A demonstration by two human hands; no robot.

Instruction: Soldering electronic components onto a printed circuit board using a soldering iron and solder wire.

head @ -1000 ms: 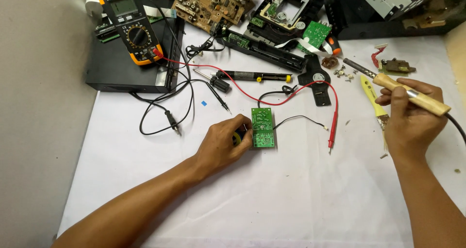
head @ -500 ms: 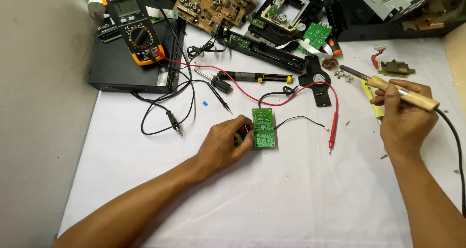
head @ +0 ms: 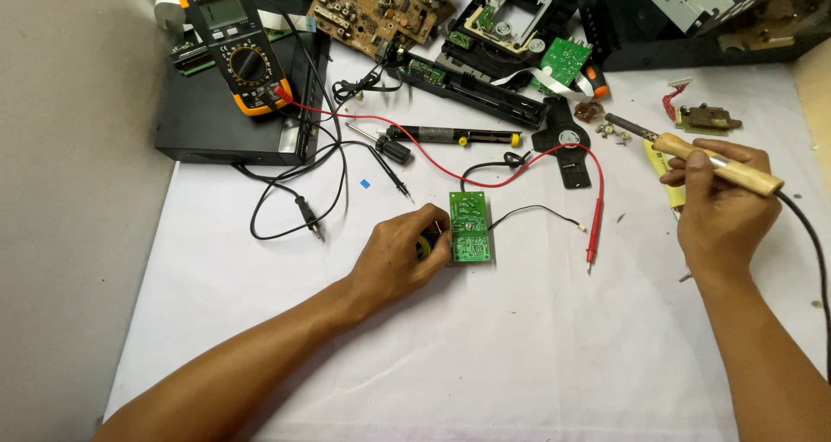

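- Two hands are seen at work over the white-covered desk (head: 485, 355).
- The small green circuit board (head: 470, 227) is steadied flat on the desk by the left hand (head: 400, 258); its fingers (head: 435, 245) are curled and pressed against the board's left edge.
- A small yellow-and-dark object is partly hidden under those fingers; what it is cannot be told.
- The wooden-handled soldering iron (head: 703, 158) is gripped by the right hand (head: 725, 204), fingers closed around the handle, tip pointed up and left.
- The board lies well apart from the iron's tip.
- A red probe (head: 594, 232) is seen between the two hands.
- A yellow multimeter (head: 232, 39) sits far beyond the left fingers.
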